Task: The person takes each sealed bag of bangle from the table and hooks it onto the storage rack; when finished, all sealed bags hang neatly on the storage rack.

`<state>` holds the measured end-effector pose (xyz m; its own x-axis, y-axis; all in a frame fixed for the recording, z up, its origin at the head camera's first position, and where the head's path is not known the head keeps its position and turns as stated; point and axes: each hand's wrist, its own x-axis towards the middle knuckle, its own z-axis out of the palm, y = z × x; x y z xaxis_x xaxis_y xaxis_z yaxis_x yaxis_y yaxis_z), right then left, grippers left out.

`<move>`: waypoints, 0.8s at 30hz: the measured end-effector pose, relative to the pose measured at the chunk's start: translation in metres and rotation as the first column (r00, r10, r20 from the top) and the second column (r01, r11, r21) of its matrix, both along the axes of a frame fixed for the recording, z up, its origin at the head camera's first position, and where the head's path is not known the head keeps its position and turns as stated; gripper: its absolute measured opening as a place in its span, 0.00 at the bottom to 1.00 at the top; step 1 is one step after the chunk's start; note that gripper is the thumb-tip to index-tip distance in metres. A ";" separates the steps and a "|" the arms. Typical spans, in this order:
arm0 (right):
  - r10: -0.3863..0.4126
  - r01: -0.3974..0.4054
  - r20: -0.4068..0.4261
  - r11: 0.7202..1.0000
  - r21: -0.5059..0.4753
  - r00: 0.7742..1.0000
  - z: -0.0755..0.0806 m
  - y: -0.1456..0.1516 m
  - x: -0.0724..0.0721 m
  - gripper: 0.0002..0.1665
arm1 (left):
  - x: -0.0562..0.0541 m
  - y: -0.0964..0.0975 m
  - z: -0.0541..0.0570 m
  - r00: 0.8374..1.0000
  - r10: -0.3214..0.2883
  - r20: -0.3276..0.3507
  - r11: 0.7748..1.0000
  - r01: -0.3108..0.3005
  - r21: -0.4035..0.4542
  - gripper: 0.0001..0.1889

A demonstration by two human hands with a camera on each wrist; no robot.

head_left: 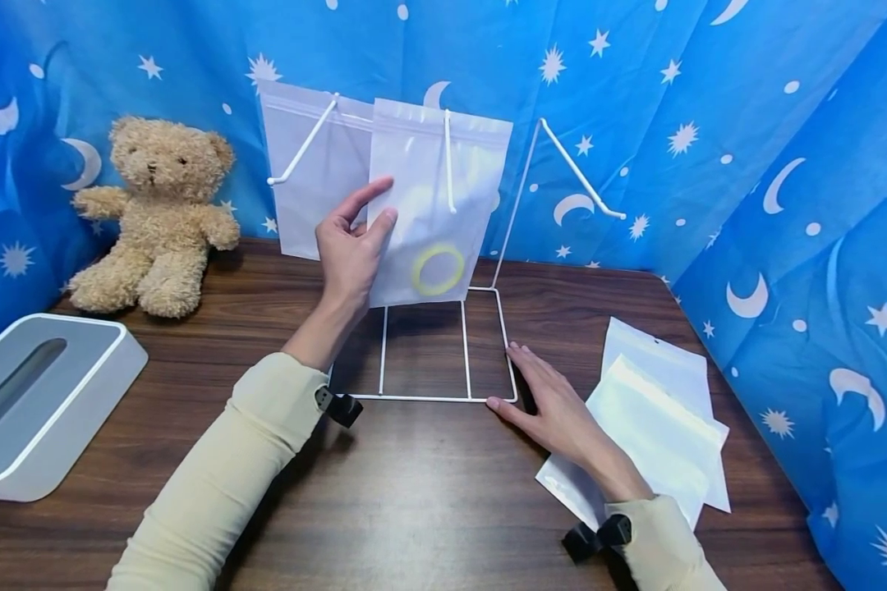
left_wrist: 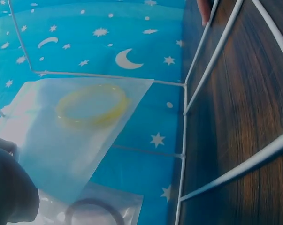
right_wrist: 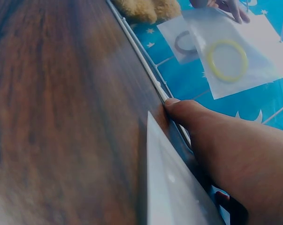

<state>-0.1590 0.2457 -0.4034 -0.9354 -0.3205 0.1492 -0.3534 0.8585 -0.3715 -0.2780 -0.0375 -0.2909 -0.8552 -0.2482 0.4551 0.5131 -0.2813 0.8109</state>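
Note:
A white wire rack (head_left: 423, 399) with three hooks stands on the table. A white zip bag (head_left: 432, 189) with a yellow ring (head_left: 438, 270) showing through hangs on its middle hook. At this bag's left edge is my left hand (head_left: 351, 246), index finger and thumb apart, their tips overlapping the bag's front. Behind and left, another zip bag (head_left: 303, 164) hangs on the left hook; a dark ring (left_wrist: 95, 206) shows inside it in the left wrist view. My right hand (head_left: 554, 406) rests at the rack's front right corner, fingers extended, thumb (right_wrist: 181, 107) touching the base rod.
Several white bags (head_left: 658, 419) lie overlapping on the right, beside and under my right wrist. A teddy bear (head_left: 158, 217) sits at the back left, with a grey-and-white tissue box (head_left: 52, 402) in front. The right hook (head_left: 580, 168) bears no bag. A blue curtain (head_left: 754, 164) closes off the back.

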 end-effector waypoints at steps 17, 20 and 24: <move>0.002 -0.002 -0.006 1.000 -0.001 1.000 -0.001 0.001 0.001 0.53 | 0.024 -0.017 0.014 0.976 -0.216 -0.041 0.914 0.187 -0.360 0.30; 0.008 -0.008 -0.013 1.000 -0.006 1.000 -0.003 0.001 0.000 0.52 | 0.038 -0.022 0.023 0.979 -0.196 -0.049 0.875 0.152 -0.459 0.28; 0.013 -0.013 -0.018 1.000 -0.008 1.000 -0.003 0.001 0.000 0.52 | 0.044 -0.037 0.019 0.986 -0.162 -0.047 0.824 0.109 -0.557 0.23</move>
<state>-0.1593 0.2468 -0.4059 -0.9282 -0.3315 0.1690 -0.3715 0.8508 -0.3717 -0.2341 -0.0742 -0.2724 -0.8112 0.1818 0.5558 0.5797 0.1256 0.8051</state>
